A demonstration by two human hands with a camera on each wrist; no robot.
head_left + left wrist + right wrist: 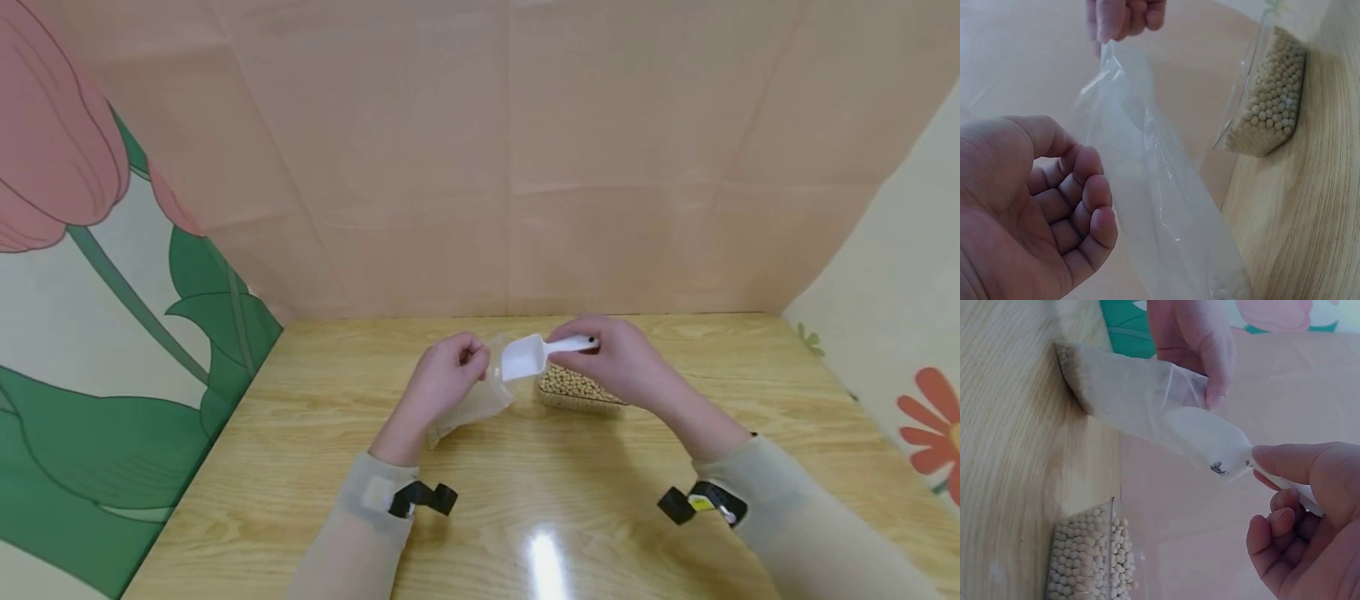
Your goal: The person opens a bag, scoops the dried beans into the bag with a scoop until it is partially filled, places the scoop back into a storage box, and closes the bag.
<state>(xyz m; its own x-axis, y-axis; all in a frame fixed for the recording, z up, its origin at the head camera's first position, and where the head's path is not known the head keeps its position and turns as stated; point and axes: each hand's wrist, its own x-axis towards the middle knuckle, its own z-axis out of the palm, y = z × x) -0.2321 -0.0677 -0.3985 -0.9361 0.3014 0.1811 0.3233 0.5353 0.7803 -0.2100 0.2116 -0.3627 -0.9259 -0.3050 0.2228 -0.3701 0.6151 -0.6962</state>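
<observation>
My left hand (447,374) pinches the top edge of a clear plastic bag (480,402) between thumb and fingers. The bag hangs slanted, with a small amount of soybeans (1069,362) in its bottom corner by the table. In my right hand (617,357) is a white scoop (525,357), gripped by its handle. Seen from the right wrist, the scoop's blade reaches into the mouth of the bag. Below my right hand stands a clear rectangular container (581,404) filled with soybeans (1272,94), partly hidden by that hand in the head view.
A wood-grain table (300,500) carries everything. Behind it rises a pinkish backdrop (510,167). A wall with printed flowers (112,442) borders the left side, and another flowered wall (900,333) the right.
</observation>
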